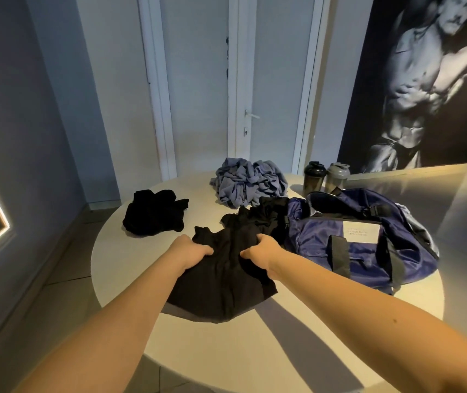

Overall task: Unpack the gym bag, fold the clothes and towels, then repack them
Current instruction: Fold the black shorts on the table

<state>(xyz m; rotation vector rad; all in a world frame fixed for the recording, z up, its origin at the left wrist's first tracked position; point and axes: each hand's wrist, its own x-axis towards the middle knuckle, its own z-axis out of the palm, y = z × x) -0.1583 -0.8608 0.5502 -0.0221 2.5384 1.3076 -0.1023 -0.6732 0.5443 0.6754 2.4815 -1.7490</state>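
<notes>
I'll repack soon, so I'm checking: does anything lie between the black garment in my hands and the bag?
Nothing visible does. The left hand and right hand grip the black garment, whose far end reaches the bag. The grey towel heap, other black pile and bottles sit farther back.

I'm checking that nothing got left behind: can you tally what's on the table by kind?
Black clothes: 2, the black garment gripped by the left hand and right hand, and the black bundle further left
Grey-blue cloth heap: 1
Bottles: 2, the dark bottle and the grey bottle
Navy bag: 1
Total: 6
</notes>
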